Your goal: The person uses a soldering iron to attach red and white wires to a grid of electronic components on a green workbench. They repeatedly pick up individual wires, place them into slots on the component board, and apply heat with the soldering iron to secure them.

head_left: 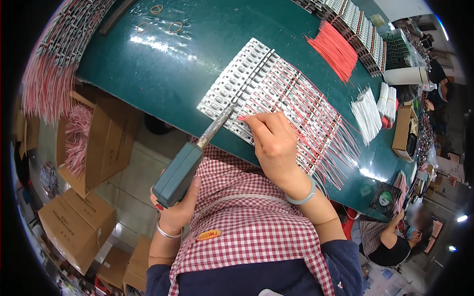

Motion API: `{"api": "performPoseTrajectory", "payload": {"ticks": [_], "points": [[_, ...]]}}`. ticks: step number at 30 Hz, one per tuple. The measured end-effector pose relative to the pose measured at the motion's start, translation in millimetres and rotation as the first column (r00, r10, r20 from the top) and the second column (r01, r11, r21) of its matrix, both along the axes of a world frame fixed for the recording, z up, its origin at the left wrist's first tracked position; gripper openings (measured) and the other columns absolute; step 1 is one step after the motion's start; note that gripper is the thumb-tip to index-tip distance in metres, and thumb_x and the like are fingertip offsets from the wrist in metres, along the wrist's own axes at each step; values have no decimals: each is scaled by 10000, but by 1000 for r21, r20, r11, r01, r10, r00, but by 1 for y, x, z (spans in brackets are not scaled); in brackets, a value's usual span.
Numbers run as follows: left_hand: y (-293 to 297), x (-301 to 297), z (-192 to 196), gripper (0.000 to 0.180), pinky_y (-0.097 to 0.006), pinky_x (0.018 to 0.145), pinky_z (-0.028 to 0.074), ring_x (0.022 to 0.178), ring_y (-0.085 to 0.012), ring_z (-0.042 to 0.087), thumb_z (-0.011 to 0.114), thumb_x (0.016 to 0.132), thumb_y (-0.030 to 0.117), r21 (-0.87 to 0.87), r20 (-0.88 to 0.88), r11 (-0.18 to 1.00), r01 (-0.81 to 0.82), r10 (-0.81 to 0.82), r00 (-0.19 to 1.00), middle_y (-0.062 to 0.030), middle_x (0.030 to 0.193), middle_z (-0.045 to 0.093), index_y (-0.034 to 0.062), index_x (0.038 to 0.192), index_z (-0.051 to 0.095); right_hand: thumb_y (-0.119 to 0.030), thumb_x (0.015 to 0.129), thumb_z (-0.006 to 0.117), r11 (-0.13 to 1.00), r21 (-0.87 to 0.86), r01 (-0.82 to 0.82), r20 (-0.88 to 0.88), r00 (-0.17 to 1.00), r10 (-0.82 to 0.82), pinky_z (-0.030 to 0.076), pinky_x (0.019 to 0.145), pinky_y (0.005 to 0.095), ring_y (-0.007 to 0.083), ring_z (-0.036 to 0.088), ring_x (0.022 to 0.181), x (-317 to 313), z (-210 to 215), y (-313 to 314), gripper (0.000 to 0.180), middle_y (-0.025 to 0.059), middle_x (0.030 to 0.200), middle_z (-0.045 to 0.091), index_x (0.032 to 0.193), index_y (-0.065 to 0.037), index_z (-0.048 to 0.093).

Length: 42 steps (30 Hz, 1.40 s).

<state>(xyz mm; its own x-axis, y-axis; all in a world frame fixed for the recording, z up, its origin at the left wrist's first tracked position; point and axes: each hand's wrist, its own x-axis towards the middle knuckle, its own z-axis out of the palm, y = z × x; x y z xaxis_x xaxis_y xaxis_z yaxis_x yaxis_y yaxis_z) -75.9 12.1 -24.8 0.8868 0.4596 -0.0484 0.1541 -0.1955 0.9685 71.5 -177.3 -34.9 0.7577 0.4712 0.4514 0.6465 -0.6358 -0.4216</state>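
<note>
At 7 o'clock from the board panel (229, 81), with 12 at the top of the view, the left hand (181, 211) is clamped around the handle of a soldering iron (178, 175). The right hand (277, 145) is apart from it, poised over the panel's lower edge, thumb and forefinger close together; whether the red spot at their tips is wire or nail cannot be told.

Reference relation: the panel lies on the green bench (133, 64), at 12 o'clock from the right hand – the nearer one – and at 1 o'clock from the left. The iron's long axis points to 1 o'clock; its tip sits just beside the right fingertips, toward 11 o'clock. Tip contact cannot be confirmed. The panel's long axis runs from 10 to 4 o'clock, with red and white wires (340, 148) trailing off the 4 o'clock end.

Outward from the panel: red wire bundle (333, 52), 2 o'clock; white wire bundle (366, 116), 3 o'clock; co-worker (387, 239), between 4 and 5 o'clock; elastic bands (175, 22), 10 o'clock.
</note>
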Motion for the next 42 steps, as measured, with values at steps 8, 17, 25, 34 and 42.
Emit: {"api": "performPoseTrajectory", "payload": {"ticks": [8, 17, 25, 34, 42], "points": [[0, 6, -3, 226, -282, 689, 539, 762, -217, 693, 752, 757, -24, 138, 27, 985, 101, -105, 994, -144, 910, 701, -66, 970, 691, 36, 746, 652, 999, -51, -7, 29, 1000, 8, 482, 659, 338, 242, 558, 796, 1, -5, 2, 253, 82, 890, 608, 994, 7, 689], [-1, 16, -4, 181, -290, 625, 513, 689, -220, 660, 755, 760, -12, 232, 53, 960, 154, -170, 984, -133, 862, 665, -55, 914, 670, 46, 742, 660, 997, -77, 8, -3, 1000, -8, 490, 671, 345, 247, 562, 805, 1, -3, 3, 250, 90, 891, 601, 987, 5, 686], [1, 18, -5, 179, -288, 627, 512, 692, -219, 653, 745, 753, -29, 252, 52, 955, 156, -174, 983, -138, 854, 662, -56, 914, 674, 59, 767, 693, 994, -99, 38, -20, 999, -40, 495, 662, 361, 246, 580, 775, 3, 0, 4, 208, 92, 869, 616, 963, -11, 695], [0, 7, -12, 212, -302, 695, 541, 763, -225, 677, 735, 747, -58, 106, 85, 992, 70, -79, 993, -150, 900, 686, -72, 952, 683, 72, 755, 697, 996, -80, 50, 3, 999, -50, 488, 655, 359, 245, 575, 781, 3, -4, 6, 226, 92, 860, 608, 966, -10, 694], [3, 4, -8, 227, -308, 711, 546, 784, -237, 689, 732, 740, -67, 142, 94, 986, 92, -106, 990, -159, 913, 696, -77, 963, 688, 18, 775, 670, 1000, -30, -6, 35, 999, 7, 471, 638, 343, 237, 551, 786, -2, -5, 3, 180, 74, 872, 591, 953, 0, 688]]}}
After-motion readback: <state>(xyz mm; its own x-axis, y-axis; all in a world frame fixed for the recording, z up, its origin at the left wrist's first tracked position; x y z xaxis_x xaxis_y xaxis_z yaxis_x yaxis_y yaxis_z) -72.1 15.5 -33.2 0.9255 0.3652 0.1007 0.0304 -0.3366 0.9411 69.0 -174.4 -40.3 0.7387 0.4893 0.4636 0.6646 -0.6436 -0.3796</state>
